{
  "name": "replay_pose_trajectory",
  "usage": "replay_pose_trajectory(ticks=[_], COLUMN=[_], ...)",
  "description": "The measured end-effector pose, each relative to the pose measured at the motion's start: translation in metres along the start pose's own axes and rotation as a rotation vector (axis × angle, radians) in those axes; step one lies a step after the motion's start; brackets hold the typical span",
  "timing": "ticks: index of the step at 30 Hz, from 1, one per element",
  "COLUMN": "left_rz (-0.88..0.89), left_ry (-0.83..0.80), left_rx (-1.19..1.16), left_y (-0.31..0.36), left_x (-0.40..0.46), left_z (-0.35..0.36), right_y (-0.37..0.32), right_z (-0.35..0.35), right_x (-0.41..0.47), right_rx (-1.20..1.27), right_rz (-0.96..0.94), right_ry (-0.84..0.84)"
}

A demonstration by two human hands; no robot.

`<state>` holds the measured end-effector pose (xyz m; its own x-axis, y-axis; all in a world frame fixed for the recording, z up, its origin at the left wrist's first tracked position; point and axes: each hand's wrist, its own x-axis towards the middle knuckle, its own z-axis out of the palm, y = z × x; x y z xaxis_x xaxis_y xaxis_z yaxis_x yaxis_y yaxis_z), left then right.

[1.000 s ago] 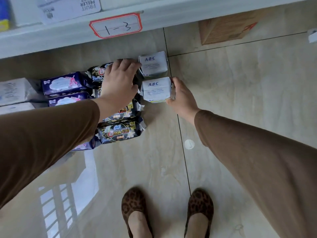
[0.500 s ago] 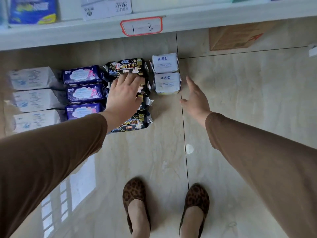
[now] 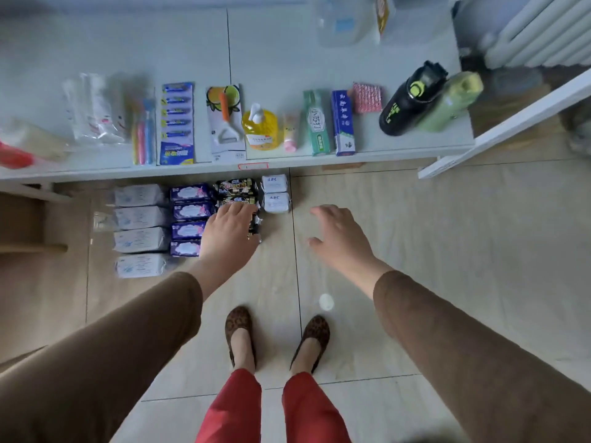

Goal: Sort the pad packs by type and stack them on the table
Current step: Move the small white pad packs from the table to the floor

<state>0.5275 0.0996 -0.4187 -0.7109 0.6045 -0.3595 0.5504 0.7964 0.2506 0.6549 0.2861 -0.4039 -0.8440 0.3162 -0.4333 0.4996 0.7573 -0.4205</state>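
The left hand [image 3: 228, 233] covers the lower black packs [image 3: 236, 187] at frame centre. At upper left, the plastic bags [image 3: 92, 107] blur; the top edge crops a clear jug [image 3: 343, 19].

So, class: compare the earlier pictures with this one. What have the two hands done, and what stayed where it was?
The right hand has let go of the near ABC pack and drawn back, open above the floor. The left hand has slid back along the black packs, fingers flat on them. The purple packs and white packs kept their rows.

Brown sleeves [image 3: 105, 353], red trousers [image 3: 236, 410], leopard-print flats [image 3: 238, 324]
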Motion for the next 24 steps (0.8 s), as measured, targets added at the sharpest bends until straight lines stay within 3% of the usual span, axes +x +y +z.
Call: replay_pose_trajectory(ticks=[10, 18, 24], left_rz=[0.156, 0.194, 0.181], left_ry=[0.273, 0.442, 0.475], left_rx=[-0.027, -0.058, -0.105], left_y=[0.095, 0.091, 0.083], left_x=[-0.076, -0.027, 0.038], left_z=[-0.252, -0.367, -0.423], right_y=[-0.113, -0.168, -0.187], right_z=[-0.256, -0.35, -0.4], right_x=[-0.101, -0.055, -0.002], right_rx=[0.025, 0.042, 0.026], right_rz=[-0.189, -0.206, -0.204], right_ry=[0.327, 0.415, 0.46])
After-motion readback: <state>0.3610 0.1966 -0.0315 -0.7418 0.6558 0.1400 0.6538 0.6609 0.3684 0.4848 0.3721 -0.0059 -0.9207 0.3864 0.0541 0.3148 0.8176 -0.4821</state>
